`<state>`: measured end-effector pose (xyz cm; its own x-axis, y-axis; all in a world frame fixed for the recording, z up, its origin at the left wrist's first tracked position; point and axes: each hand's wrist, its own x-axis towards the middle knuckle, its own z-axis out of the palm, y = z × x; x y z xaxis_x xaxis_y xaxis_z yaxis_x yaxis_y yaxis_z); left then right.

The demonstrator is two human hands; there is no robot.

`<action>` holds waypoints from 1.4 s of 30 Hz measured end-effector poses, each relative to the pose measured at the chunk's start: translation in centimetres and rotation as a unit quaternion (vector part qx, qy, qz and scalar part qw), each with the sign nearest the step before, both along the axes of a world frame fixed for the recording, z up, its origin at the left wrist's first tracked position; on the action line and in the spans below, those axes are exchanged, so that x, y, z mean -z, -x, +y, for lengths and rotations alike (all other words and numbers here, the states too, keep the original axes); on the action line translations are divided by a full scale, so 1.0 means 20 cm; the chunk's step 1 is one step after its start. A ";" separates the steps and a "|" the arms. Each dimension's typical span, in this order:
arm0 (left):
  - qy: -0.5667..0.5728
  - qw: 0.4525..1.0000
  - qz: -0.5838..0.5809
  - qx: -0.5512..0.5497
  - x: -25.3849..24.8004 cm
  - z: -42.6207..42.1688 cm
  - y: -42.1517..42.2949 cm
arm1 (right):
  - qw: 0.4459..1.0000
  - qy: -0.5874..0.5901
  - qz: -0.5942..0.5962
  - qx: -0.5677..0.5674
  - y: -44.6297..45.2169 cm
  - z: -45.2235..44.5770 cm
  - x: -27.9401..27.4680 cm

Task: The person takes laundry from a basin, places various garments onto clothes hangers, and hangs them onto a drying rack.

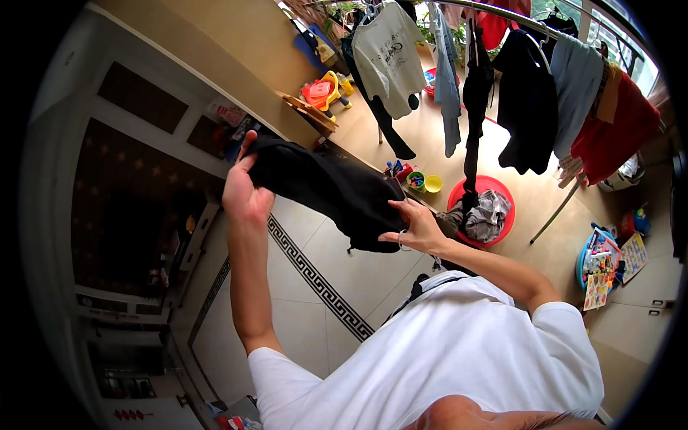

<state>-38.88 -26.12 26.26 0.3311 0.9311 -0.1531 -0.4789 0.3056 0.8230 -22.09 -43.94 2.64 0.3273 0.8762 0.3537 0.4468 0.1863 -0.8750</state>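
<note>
- Step in hand, as I read it from my end: a black cloth (322, 186) stretched out between both hands. My guess is the next move calls for a secure hold at both ends, since it's limp and would sag.
- Left hand (247, 197): raised, curled on the cloth's left end, one finger poking up past the edge. Other fingers are partly hidden, so I can't tell how tight the grip is.
- The cloth itself: up in the air, slanting down toward the right, above the tiled floor (297, 315) and near the upper end of its patterned strip (317, 277).
- Right hand (417, 226): thumb and fingers a bit apart, holding the cloth's lower right corner.
- Further right: red basin (509, 215) with grey clothes (489, 215) in it, and above, a rail (527, 20) carrying hung clothes. I've got neither hand touching those.
</note>
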 end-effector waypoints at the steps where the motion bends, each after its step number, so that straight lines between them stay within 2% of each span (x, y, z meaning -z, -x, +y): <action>1: 0.001 1.000 -0.003 -0.015 -0.01 0.02 0.00 | 1.000 0.006 -0.006 0.028 0.02 0.03 0.05; 3: -0.011 0.998 -0.015 -0.053 -0.03 0.12 0.02 | 0.998 0.003 0.003 0.062 -0.07 0.10 0.18; 5: -0.005 1.000 0.016 -0.019 -0.02 0.33 0.10 | 0.995 -0.008 0.050 0.082 -0.27 0.17 0.19; 6: 0.001 0.999 0.033 -0.003 -0.02 0.38 0.13 | 0.992 -0.014 0.093 0.086 -0.40 0.20 0.12; 7: -0.004 0.997 0.079 -0.012 -0.03 0.37 0.14 | 0.992 -0.019 0.017 0.122 -0.53 0.20 -0.08; 10: -0.078 0.987 0.137 0.023 0.23 0.73 0.32 | 0.971 -0.135 -0.129 0.150 -0.85 0.31 -0.42; 11: -0.084 0.985 0.148 0.036 0.25 0.71 0.32 | 0.973 -0.126 -0.126 0.148 -0.90 0.33 -0.52; 14: -0.173 0.935 0.300 0.076 0.17 0.53 0.22 | 0.967 -0.124 -0.167 0.148 -0.93 0.33 -0.80; 18: -0.243 0.849 0.465 0.065 0.19 0.59 0.21 | 0.973 -0.103 -0.163 0.128 -1.02 0.39 -0.90; 19: -0.235 0.849 0.468 0.072 0.18 0.57 0.21 | 0.967 -0.117 -0.179 0.136 -1.05 0.41 -0.90; 21: -0.218 0.850 0.472 0.088 0.14 0.52 0.18 | 0.976 -0.070 -0.149 0.140 -1.07 0.40 -0.91; 24: -0.207 0.896 0.374 0.116 0.11 0.43 0.15 | 0.982 -0.034 -0.121 0.142 -1.07 0.37 -0.97; 27: -0.315 0.858 0.352 0.201 0.13 0.47 0.18 | 0.982 -0.017 -0.133 0.134 -1.08 0.34 -0.99; 30: -0.421 0.808 0.325 0.255 0.15 0.45 0.18 | 0.989 0.013 -0.080 0.125 -1.08 0.30 -1.04; 33: -0.478 0.769 0.322 0.275 0.12 0.42 0.16 | 0.993 0.025 -0.021 0.114 -1.17 0.32 -0.98; 36: -0.465 0.767 0.390 0.207 0.10 0.38 0.15 | 0.997 0.005 0.022 0.077 -1.22 0.31 -0.96; 39: -0.503 0.727 0.412 0.221 0.06 0.26 0.12 | 0.998 -0.017 0.053 0.014 -1.27 0.30 -0.95; 42: -0.615 0.617 0.468 0.150 0.07 0.20 0.10 | 0.998 -0.014 0.063 0.014 -1.26 0.29 -0.96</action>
